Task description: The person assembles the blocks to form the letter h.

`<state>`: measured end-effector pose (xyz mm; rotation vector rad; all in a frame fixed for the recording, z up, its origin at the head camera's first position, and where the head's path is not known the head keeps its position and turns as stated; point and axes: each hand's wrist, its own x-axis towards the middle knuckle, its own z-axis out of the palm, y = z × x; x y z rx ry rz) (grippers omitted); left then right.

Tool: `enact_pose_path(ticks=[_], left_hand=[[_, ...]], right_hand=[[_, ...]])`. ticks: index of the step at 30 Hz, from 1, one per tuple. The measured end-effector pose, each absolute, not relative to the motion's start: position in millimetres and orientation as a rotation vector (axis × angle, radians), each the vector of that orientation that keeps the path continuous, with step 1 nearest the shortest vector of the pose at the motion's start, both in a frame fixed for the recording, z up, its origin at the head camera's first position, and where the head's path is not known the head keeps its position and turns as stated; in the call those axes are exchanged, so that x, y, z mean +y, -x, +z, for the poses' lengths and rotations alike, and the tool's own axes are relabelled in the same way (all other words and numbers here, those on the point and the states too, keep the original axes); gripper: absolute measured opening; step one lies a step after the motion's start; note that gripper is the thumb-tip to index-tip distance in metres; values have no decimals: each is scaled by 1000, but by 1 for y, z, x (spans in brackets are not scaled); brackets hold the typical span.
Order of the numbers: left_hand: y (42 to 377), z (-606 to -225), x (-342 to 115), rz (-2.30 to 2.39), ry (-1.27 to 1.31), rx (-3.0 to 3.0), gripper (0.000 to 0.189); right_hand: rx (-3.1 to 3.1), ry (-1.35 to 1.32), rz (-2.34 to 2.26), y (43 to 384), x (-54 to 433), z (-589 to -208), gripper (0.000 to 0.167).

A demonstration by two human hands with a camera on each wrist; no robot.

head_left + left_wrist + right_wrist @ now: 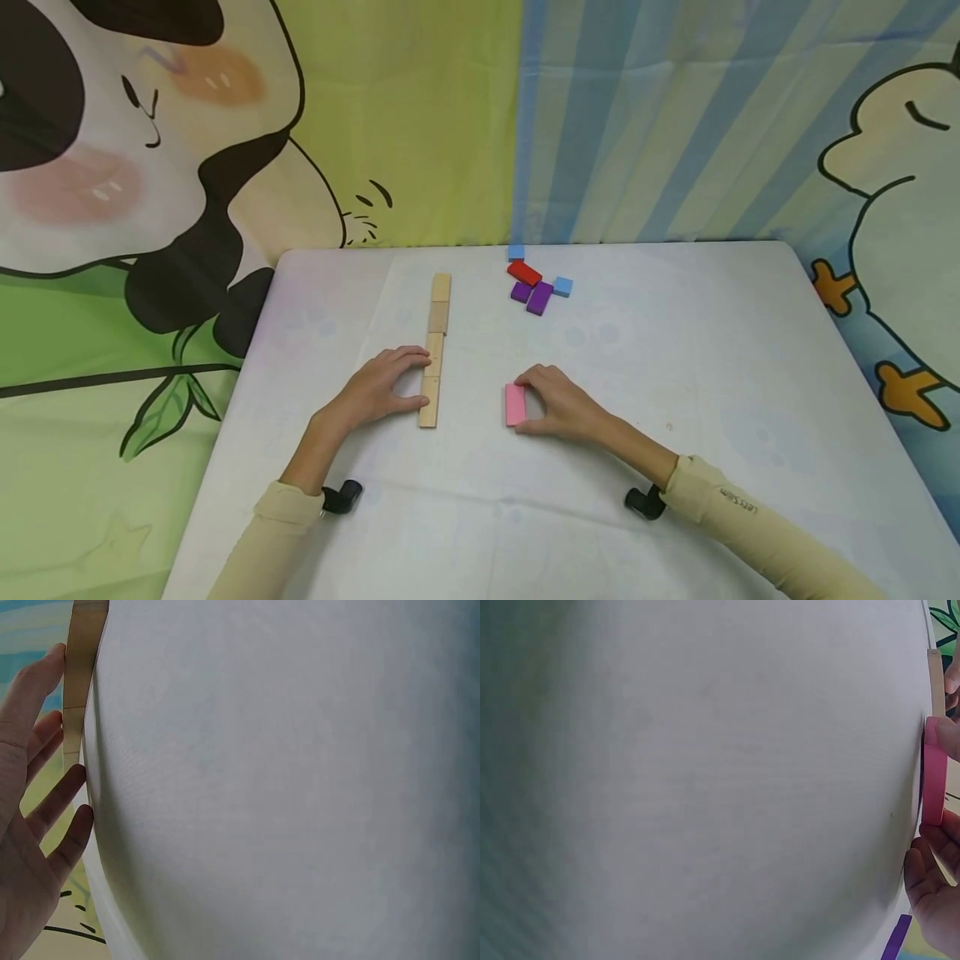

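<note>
Row of pale wooden blocks (437,347) seemingly laid, left hand (378,387) touching alongside with fingers relaxed; pink rectangular block (515,405) pinched in right hand (562,404), unjoined; red, purple, blue blocks (540,298) apparently left.

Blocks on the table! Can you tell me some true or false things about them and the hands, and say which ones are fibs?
1. The right hand grips the pink block. True.
2. The wooden blocks lie in a row. True.
3. The left hand is on the pink block. False: it touches the wooden blocks.
4. The red block is part of the wooden row. False: it lies near the purple blocks and blue blocks.
5. Two blue blocks are on the table. True.
</note>
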<state>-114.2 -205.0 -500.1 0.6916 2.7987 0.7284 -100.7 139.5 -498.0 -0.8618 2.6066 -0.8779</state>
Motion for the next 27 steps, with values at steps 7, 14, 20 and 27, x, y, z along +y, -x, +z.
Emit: enact_pose_path(ticks=[7,14,20,27], left_hand=[[114,-500,-205,725,-677,2802,65],[113,-500,-204,724,-659,2793,65],[113,-500,-204,715,-657,2790,65],[114,-500,-204,717,-669,2796,65]], right_hand=[[2628,885,-863,100,141,-500,64],[2630,893,-880,99,142,-505,63],[2630,897,-882,98,141,-504,63],[2636,905,-885,98,142,-505,63]])
